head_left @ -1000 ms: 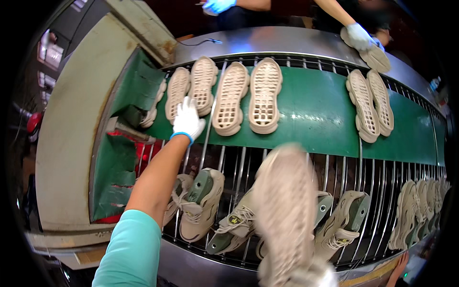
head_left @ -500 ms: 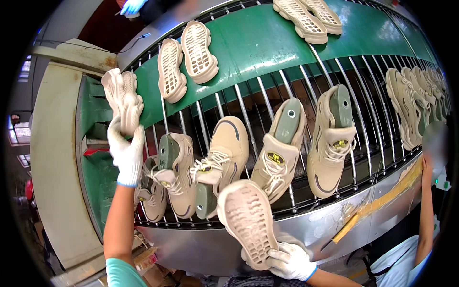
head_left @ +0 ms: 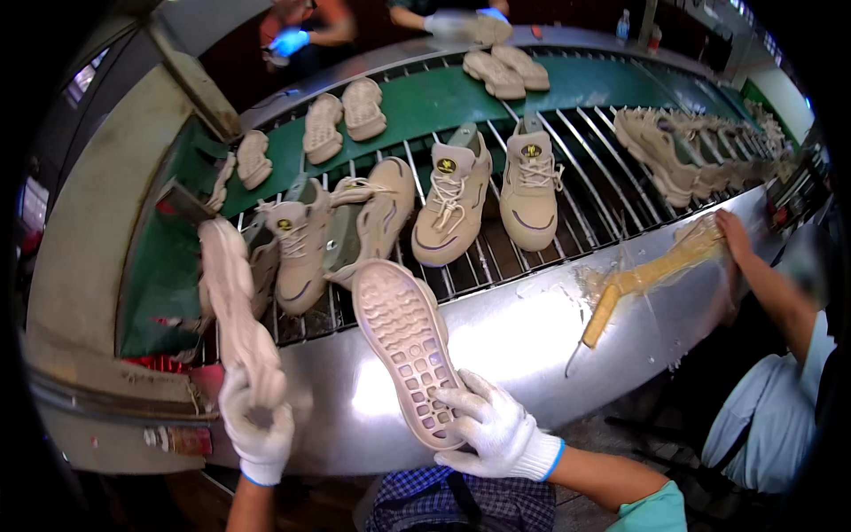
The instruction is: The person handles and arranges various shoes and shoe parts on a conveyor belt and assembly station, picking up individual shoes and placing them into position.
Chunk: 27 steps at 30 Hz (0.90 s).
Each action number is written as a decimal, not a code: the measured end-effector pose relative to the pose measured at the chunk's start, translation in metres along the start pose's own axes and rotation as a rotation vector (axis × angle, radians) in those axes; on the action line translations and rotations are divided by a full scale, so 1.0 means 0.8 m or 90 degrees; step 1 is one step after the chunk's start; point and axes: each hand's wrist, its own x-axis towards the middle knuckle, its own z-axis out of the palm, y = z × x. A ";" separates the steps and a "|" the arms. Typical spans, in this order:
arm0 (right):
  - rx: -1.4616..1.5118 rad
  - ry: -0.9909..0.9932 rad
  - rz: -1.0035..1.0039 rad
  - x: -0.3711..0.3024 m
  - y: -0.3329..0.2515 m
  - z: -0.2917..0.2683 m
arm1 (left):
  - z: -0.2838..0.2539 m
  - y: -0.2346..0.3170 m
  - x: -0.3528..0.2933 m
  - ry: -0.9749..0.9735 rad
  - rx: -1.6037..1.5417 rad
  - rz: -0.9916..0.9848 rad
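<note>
My left hand (head_left: 257, 430), in a white knit glove, is closed on the lower end of a beige shoe sole (head_left: 232, 297). That sole stands upright on edge at the left end of the roller conveyor, partly covering a shoe behind it. My gloved right hand (head_left: 496, 430) grips a second beige sole (head_left: 403, 350) by its lower end, its gridded face toward me, over the metal ledge. Another sole-like edge shows behind it; I cannot tell whether it is separate. Just beyond are beige lace-up shoes, among them an upright shoe (head_left: 452, 199) and another shoe (head_left: 530, 191).
More soles (head_left: 363, 111) lie on the green belt (head_left: 417, 120) behind the rollers. A yellow-handled tool (head_left: 603, 315) rests on the metal ledge (head_left: 496, 346). At right a co-worker's arm (head_left: 753, 266) reaches onto the ledge; gloved people stand across the conveyor.
My left hand has come back from the green belt toward me with a sole. My right hand still holds its sole, now more upright. The view has shifted, showing more of the far side.
</note>
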 end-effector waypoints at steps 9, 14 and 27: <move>0.043 0.005 -0.068 -0.018 -0.113 0.116 | -0.072 0.008 -0.202 0.084 0.171 -0.108; 0.185 -0.105 0.022 0.036 -0.120 0.151 | -0.084 0.047 -0.207 0.114 -0.028 -0.100; -0.046 0.345 0.561 0.318 0.063 0.197 | 0.006 0.038 -0.148 -0.009 -0.360 -0.134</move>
